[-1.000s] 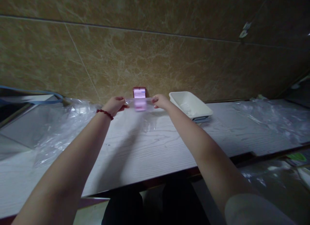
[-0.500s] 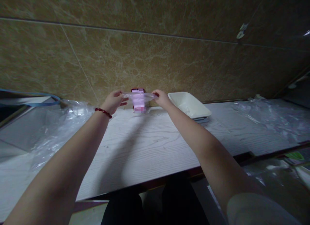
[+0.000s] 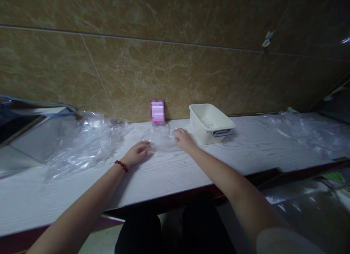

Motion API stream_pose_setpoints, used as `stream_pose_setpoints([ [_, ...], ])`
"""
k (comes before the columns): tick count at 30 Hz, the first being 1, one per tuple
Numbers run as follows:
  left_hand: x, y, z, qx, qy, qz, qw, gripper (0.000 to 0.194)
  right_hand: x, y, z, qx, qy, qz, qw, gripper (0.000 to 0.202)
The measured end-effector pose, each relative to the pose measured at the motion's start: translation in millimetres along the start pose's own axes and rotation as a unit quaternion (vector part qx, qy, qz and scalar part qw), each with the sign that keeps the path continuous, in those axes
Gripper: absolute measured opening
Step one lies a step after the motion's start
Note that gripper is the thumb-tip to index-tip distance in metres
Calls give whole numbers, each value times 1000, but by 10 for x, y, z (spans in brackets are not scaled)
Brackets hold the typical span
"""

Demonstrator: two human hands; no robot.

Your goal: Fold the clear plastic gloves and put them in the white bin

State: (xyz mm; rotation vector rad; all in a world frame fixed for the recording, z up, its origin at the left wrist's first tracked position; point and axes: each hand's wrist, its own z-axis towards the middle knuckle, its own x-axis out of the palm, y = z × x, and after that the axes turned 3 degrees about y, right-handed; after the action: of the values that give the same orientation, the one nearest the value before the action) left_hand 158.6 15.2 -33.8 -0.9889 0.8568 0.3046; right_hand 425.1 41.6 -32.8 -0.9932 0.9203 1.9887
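A thin clear plastic bag (image 3: 164,139) lies on the white wood-grain table (image 3: 164,174) between my two hands. At its left edge rests my left hand (image 3: 138,152), a dark red bead bracelet on the wrist and the fingers apart, touching the plastic. On the bag's right side lies my right hand (image 3: 183,138), its fingers spread low over the film. Just behind the bag a phone (image 3: 158,112) with a lit, pixelated screen leans against the wall.
Right of my right hand stands a cream plastic bin (image 3: 199,129) with a grey handle. Crumpled clear plastic (image 3: 90,141) lies at the left beside a grey-white box (image 3: 41,137). More clear plastic (image 3: 303,132) spreads at the far right, along the tan marbled wall (image 3: 164,71).
Both hands have come down from in front of the phone, where they stretched the plastic between them, to the table. The plastic now lies flat and the phone screen is uncovered.
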Motion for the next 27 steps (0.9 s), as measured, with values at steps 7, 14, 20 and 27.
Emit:
stream_pose_setpoints([
  [7, -127, 100, -75, 4, 75, 170, 983, 33, 40, -41, -1, -44, 45, 23, 998, 17],
  [14, -309, 41, 1, 35, 106, 219, 969, 33, -104, -5, -29, -49, 97, -2, 994, 13],
  [20, 115, -336, 197, 56, 89, 226, 968, 48, -247, 45, -74, -62, 128, -3, 990, 12],
  [27, 514, -472, 64, 24, 146, 296, 944, 60, -150, -8, -133, 55, 70, -67, 994, 31],
])
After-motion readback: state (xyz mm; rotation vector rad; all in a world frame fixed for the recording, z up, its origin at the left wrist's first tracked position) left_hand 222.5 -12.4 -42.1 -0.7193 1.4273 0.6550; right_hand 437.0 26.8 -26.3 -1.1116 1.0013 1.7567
